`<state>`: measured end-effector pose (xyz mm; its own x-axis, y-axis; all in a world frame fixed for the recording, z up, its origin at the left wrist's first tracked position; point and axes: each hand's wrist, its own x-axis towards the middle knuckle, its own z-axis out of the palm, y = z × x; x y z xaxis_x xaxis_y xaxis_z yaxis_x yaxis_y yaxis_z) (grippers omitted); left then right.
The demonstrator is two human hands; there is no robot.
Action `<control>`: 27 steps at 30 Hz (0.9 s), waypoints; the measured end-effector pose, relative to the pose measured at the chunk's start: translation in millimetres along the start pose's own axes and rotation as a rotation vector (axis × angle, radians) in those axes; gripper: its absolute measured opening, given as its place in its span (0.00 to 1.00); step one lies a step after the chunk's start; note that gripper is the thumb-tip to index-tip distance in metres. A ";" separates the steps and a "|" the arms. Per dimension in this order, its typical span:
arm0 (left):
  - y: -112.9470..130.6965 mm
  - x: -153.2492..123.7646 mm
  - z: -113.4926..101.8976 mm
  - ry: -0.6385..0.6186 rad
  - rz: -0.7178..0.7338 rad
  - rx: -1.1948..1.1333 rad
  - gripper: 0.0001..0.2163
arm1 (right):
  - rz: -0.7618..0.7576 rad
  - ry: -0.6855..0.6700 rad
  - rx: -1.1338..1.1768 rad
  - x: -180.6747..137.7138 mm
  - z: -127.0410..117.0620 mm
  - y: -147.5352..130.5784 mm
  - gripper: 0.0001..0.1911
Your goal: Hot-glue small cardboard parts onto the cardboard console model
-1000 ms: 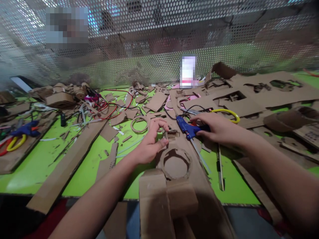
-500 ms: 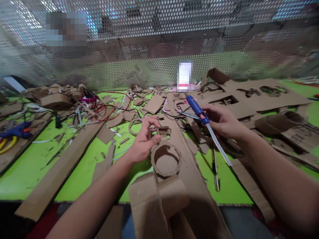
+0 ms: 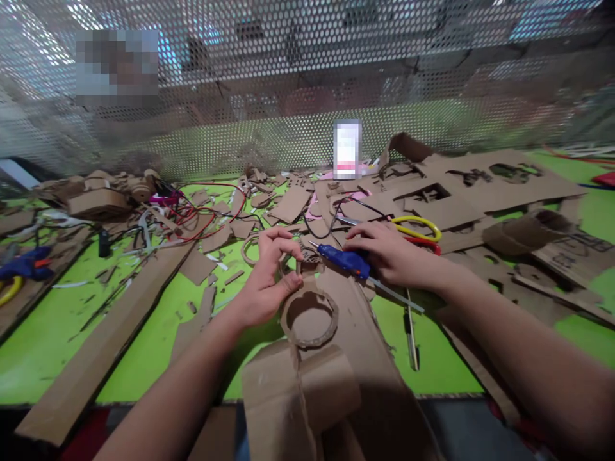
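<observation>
My right hand (image 3: 391, 253) is closed round a blue hot glue gun (image 3: 343, 259), a pale glue stick trailing from its back. The nozzle points left, close to a small cardboard box (image 3: 309, 259). Thumb and fingers of my left hand (image 3: 269, 275) pinch that box at its left side. Directly in front of it stands a round cardboard ring (image 3: 310, 318). Both are on a long cardboard strip (image 3: 369, 358) that runs toward me. Nearer to me, a folded cardboard piece (image 3: 327, 387) sits on the strip.
Scissors with yellow and red handles (image 3: 418, 227) lie beyond my right hand. A slim cutter (image 3: 412, 339) rests on the green table (image 3: 144, 358). Cardboard scraps and red wires (image 3: 202, 224) cover the back, before a perforated metal screen (image 3: 269, 96). Another blue tool (image 3: 26, 262) lies far left.
My right hand has lowered the glue gun and turned it, bringing its nozzle leftward to the small box. The scissors have come into fuller view. My left hand keeps its pinch.
</observation>
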<state>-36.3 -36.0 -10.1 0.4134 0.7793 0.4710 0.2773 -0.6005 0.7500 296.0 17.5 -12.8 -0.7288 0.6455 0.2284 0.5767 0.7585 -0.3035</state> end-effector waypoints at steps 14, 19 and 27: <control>-2.8 -0.5 4.8 -0.042 -0.033 -0.057 0.08 | 0.031 0.023 -0.003 -3.3 -3.7 2.9 0.29; -2.5 -2.1 11.1 -0.074 -0.086 -0.125 0.08 | -0.124 0.256 0.056 -2.8 -10.4 -14.7 0.20; -0.7 -5.0 22.1 -0.151 -0.120 -0.201 0.10 | -0.295 0.264 -0.013 1.4 8.1 -52.3 0.17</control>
<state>-19.5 -43.4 -23.3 0.5173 0.7976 0.3102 0.1608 -0.4466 0.8802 261.8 -22.0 -4.2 -0.7452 0.3992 0.5342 0.3625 0.9148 -0.1779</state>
